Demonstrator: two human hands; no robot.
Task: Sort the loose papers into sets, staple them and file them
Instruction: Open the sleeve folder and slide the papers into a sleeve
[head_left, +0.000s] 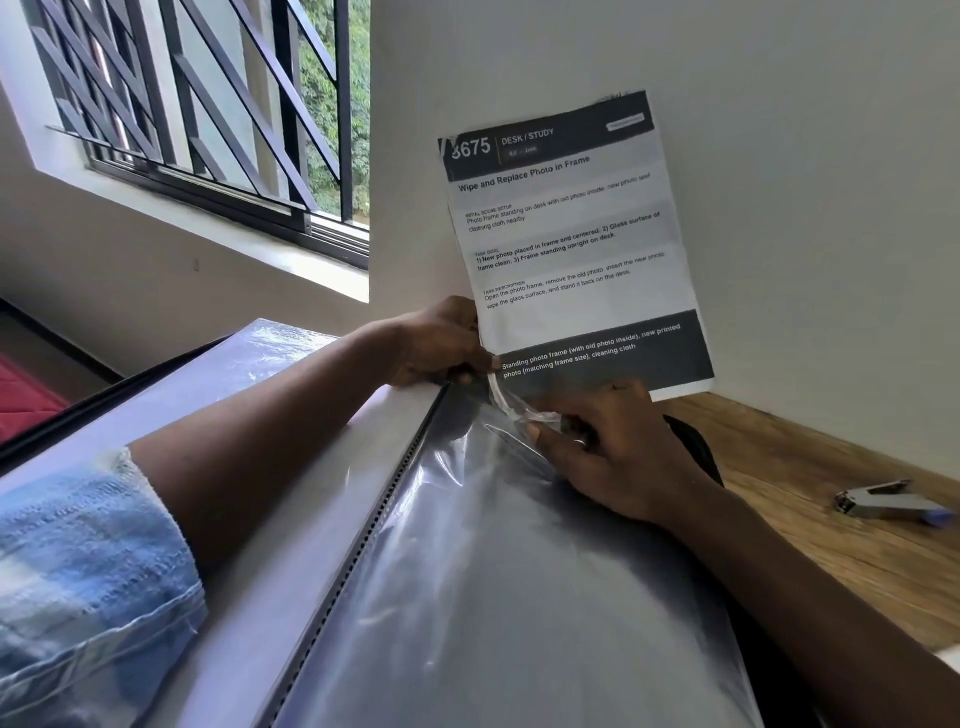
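The printed paper stands almost upright at about 1 o'clock in the view, against the white wall. Its lower edge is just at the mouth of a clear pocket of the open display folder. The left hand pinches the paper at its lower left corner. The right hand, at 5 o'clock from that corner, has thumb and fingers closed on the thin film of the pocket mouth and pulls it open.

The paper is light and bends easily; held by one corner only, it will probably lean or curl. A hold lower on the side edge would likely guide it straighter. Whether more sheets lie behind the front one cannot be told. The pocket film is soft, shiny and probably slippery, and it wrinkles where it is pinched, so the paper edge may catch there. The film should be gripped close to the opening, not deep.

A stapler lies on the wooden desk at 3 o'clock, untouched. The barred window is at 10 o'clock.
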